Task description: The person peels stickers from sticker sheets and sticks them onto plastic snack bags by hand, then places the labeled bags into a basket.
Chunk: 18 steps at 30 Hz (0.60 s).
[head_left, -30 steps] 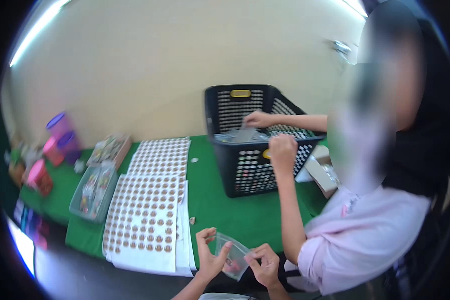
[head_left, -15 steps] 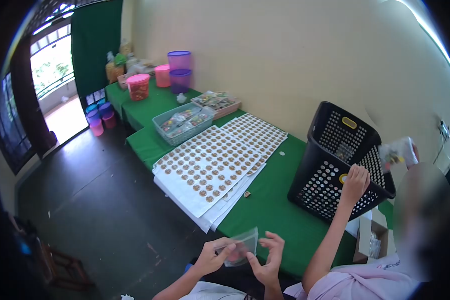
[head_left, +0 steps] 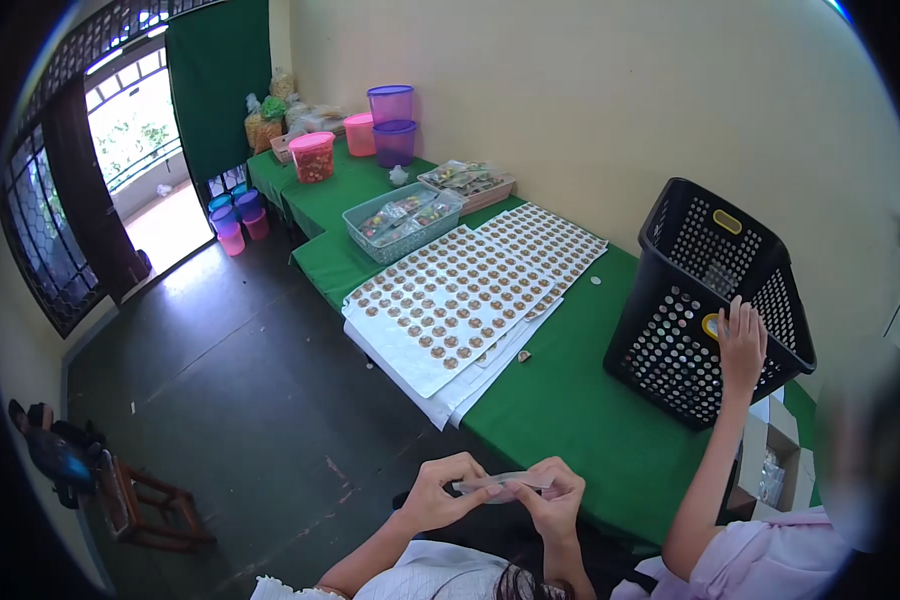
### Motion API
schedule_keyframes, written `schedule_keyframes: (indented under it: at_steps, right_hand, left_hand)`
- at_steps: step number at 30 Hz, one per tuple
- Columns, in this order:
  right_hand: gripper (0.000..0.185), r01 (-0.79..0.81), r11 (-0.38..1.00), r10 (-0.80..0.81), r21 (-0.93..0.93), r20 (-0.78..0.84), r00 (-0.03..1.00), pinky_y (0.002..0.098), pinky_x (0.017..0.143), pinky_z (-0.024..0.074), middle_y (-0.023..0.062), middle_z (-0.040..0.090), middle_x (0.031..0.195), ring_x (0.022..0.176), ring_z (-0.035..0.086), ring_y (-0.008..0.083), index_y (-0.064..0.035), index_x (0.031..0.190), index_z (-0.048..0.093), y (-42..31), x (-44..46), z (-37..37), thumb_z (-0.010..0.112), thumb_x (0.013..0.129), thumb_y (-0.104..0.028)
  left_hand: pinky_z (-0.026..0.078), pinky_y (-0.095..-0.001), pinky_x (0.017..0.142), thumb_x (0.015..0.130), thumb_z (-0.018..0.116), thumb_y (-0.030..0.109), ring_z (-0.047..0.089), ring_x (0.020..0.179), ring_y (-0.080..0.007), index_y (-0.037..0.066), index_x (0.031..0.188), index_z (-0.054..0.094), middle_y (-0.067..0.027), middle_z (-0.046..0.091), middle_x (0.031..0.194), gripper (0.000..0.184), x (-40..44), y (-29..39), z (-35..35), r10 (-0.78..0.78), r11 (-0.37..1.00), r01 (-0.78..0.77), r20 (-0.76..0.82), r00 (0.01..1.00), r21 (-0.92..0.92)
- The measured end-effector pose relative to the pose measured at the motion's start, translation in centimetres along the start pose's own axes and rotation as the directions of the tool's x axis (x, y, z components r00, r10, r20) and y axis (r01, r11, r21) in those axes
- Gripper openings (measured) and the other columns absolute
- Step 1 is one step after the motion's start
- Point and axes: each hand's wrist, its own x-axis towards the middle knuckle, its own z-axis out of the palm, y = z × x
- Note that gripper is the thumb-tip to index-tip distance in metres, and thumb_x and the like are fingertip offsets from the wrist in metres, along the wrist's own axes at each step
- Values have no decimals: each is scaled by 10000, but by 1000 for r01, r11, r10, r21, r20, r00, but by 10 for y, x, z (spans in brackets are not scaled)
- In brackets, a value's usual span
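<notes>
My left hand (head_left: 450, 490) and my right hand (head_left: 553, 492) pinch a small clear plastic bag (head_left: 507, 486) between thumbs and fingers, just off the table's front edge. The bag is seen nearly edge-on, so its contents are hard to make out. Beyond my hands, sheets of round brown stickers (head_left: 460, 290) lie on the green tablecloth (head_left: 560, 430). A small brown piece (head_left: 524, 356) and a white round one (head_left: 596, 280) rest beside the sheets.
At the right a co-worker's hand (head_left: 743, 345) touches the rim of a black basket (head_left: 660, 330). An open carton (head_left: 792, 470) is near it. Trays of packets (head_left: 395, 250) and lidded tubs (head_left: 313, 160) stand farther back. A wooden stool (head_left: 155, 505) is at the lower left.
The view has swung left. My hands have come closer together, and the bag has tilted from facing me to nearly edge-on. The co-worker's other hand, earlier at the basket with a packet, is out of sight.
</notes>
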Motion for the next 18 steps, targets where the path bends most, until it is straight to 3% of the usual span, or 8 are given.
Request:
schedule_keyframes:
  at_steps: [4, 6, 7, 10, 11, 14, 17, 18]
  right_hand:
    - [52, -117, 976, 121, 186, -6, 993, 218, 581, 411, 79, 557, 740, 631, 523, 121, 1, 656, 601, -16, 8, -2, 640, 676, 27]
    - [86, -211, 961, 211, 179, 18, 977, 220, 605, 415, 71, 554, 746, 659, 522, 117, -3, 626, 576, -19, 11, 2, 628, 693, 12]
    - [86, -206, 962, 208, 180, 7, 978, 220, 605, 415, 71, 554, 746, 659, 522, 117, -3, 626, 576, -18, 12, 4, 628, 693, 12]
    - [62, -92, 994, 101, 65, -152, 983, 236, 648, 428, 82, 566, 789, 729, 537, 128, -2, 694, 571, -9, 19, 12, 598, 743, -29]
    - [53, -73, 992, 99, 105, -270, 958, 237, 677, 425, 87, 561, 827, 759, 534, 125, 5, 774, 570, -6, 24, 15, 574, 775, -48]
    - [154, -49, 980, 124, 195, -398, 909, 258, 725, 433, 103, 546, 949, 836, 539, 143, -6, 917, 531, -9, 44, 20, 508, 846, -141]
    - [293, -302, 804, 308, 512, 77, 948, 342, 823, 416, 127, 440, 1155, 1003, 482, 187, 0, 1044, 470, -9, 44, 28, 419, 885, -241]
    - [293, -302, 802, 316, 515, 63, 947, 342, 823, 416, 127, 440, 1155, 1003, 482, 187, 0, 1044, 470, -12, 45, 34, 419, 885, -241]
  left_hand:
    - [428, -243, 583, 716, 642, 71, 547, 619, -117, 0, 733, 612, -68, 604, 708, 80, 6, 9, -10, -30, 993, 39, 78, 997, -113]
    - [435, -242, 643, 713, 645, 73, 551, 631, -124, -1, 757, 620, -76, 618, 720, 90, 11, -5, -13, 31, 999, -32, -98, 995, -4]
    - [386, -337, 835, 708, 657, 83, 567, 677, -140, -5, 758, 622, -62, 613, 700, 107, 14, -4, -14, -34, 999, 32, -114, 993, -14]
    - [385, -340, 838, 697, 664, 52, 565, 742, -148, -14, 834, 613, -68, 614, 761, 161, 19, -13, -6, 5, 996, -28, -256, 967, -87]
    - [369, -355, 875, 667, 695, 60, 523, 931, -170, -18, 1045, 525, -110, 554, 1007, 421, 19, -14, -6, -51, 996, 30, -247, 968, -88]
    - [348, -356, 908, 640, 730, 123, 426, 1089, -196, 7, 1216, 356, -122, 401, 1195, 697, 24, -2, -3, -85, 995, 78, -130, 988, -55]
    - [365, -335, 872, 641, 739, 196, 423, 1060, -193, 23, 1254, 285, -108, 398, 1158, 782, 28, -12, -1, -20, 1000, 18, 82, 996, 25]
    - [383, -317, 838, 672, 717, 189, 451, 1011, -170, 23, 1252, 285, -102, 426, 1128, 743, 29, -21, -1, -35, 999, 36, 72, 997, -5]
